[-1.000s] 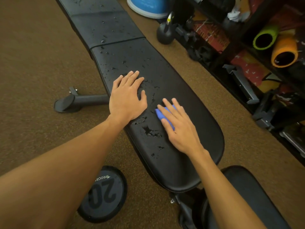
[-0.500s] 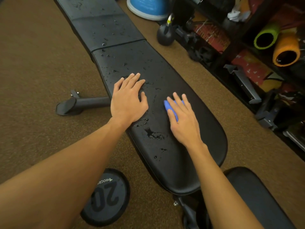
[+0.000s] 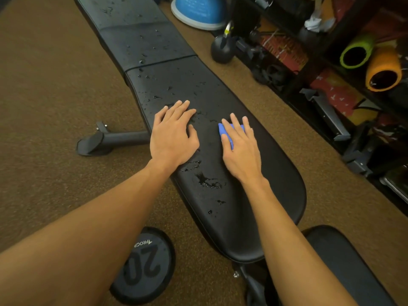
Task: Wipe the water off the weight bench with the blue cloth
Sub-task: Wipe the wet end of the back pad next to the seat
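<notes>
A long black padded weight bench (image 3: 280, 173) runs from the top of the view toward me, dotted with water drops. A small puddle (image 3: 208, 181) lies between my wrists. My left hand (image 3: 173, 138) rests flat on the bench's left side, fingers straight. My right hand (image 3: 241, 149) presses flat on a small blue cloth (image 3: 227, 133), which shows only at its left edge and between the fingers. More drops (image 3: 154, 93) sit on the pad beyond my hands.
A black 20 weight plate (image 3: 143, 263) lies on the brown carpet at lower left. The bench's cross foot (image 3: 103, 140) sticks out left. A kettlebell (image 3: 221, 49), a blue dome (image 3: 198, 12) and shelves with rolled mats (image 3: 382, 69) line the right side.
My right hand has slid the blue cloth forward and to the right along the pad, away from the puddle. My left hand has stayed flat in nearly the same place.
</notes>
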Demonstrator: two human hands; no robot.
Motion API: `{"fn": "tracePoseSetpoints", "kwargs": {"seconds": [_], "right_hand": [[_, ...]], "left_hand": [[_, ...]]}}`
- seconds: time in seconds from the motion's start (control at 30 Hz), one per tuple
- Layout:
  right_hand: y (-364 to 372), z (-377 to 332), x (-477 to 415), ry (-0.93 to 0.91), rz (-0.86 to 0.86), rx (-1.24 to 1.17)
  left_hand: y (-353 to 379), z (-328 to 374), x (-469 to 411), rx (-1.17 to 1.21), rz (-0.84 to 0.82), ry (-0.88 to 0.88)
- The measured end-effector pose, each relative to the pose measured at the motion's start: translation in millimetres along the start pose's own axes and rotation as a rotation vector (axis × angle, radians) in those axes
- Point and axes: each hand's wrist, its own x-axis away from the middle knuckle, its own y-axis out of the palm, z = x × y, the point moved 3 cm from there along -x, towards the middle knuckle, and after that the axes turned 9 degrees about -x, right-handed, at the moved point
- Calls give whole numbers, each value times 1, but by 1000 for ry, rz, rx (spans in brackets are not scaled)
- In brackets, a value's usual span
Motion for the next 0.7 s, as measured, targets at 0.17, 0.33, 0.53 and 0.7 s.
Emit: {"fn": "tracePoseSetpoints", "kwargs": {"seconds": [0.17,0.33,0.53,0.7], "right_hand": [[4,-15,29,-302,-158,-1],[-12,20,5,4,0,-30],[7,-19,8,-181,-112,-25],[-11,19,8,-194,-77,-24]], "left_hand": [[2,-1,1,13,3,1],[2,-2,0,9,0,-4],[1,-1,0,11,6,1],[2,-2,0,11,4,-3]]}}
